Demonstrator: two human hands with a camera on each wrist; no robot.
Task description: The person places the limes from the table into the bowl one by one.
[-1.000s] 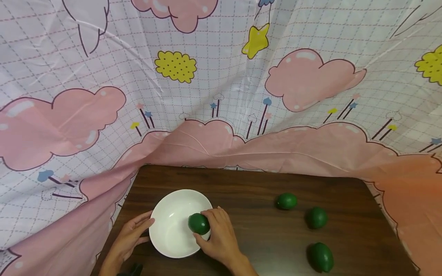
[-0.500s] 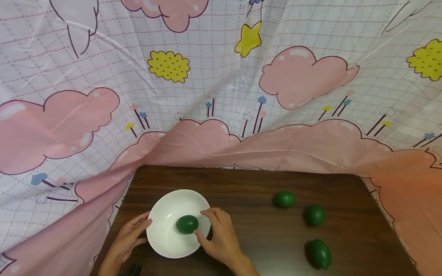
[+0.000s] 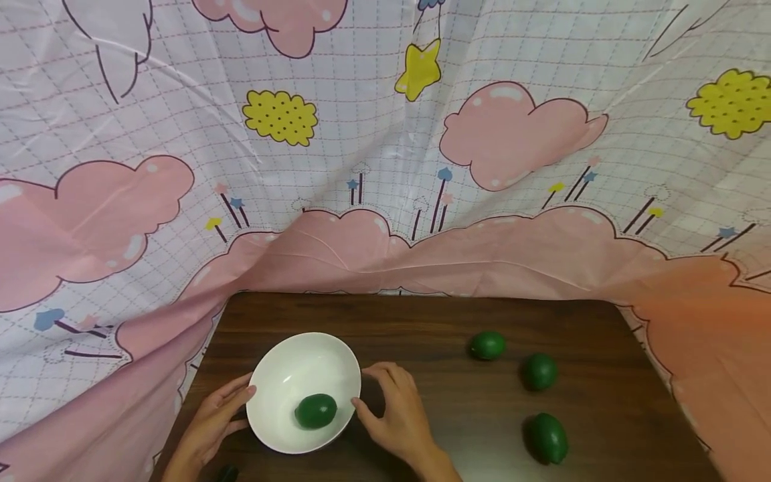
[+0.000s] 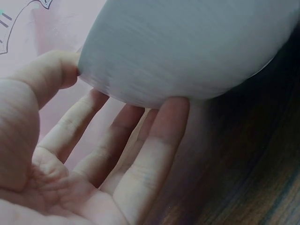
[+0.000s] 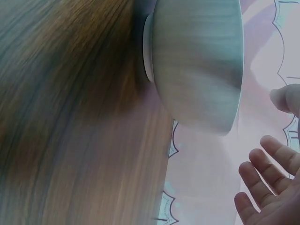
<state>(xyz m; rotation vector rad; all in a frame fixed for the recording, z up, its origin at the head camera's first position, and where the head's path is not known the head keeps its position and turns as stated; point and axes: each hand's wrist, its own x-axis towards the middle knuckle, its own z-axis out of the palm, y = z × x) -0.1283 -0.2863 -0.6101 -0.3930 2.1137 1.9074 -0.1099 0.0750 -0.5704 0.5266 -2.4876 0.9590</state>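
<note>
A white bowl (image 3: 277, 375) stands at the left of the dark wooden table, and a green lime (image 3: 316, 411) lies inside it toward the near side. My left hand (image 3: 212, 420) grips the bowl's left edge, thumb at the rim and fingers against the outer wall; the left wrist view shows the fingertips (image 4: 174, 110) pressed to it. Beside the bowl's right rim is my right hand (image 3: 397, 412), fingers spread and holding nothing. In the right wrist view a gap shows between its fingers (image 5: 255, 180) and the bowl wall.
Several things lie about: a far lime (image 3: 487, 345), a middle lime (image 3: 539, 371) and a near lime (image 3: 547, 438) rest on the table's right side. A patterned cloth (image 3: 373, 254) with pink clouds hangs behind the table (image 3: 421, 321) and along its sides.
My right hand has let go of the lime in the bowl and drawn back past the right rim. The lime has rolled toward the bowl's near side. My left hand keeps its grip.
</note>
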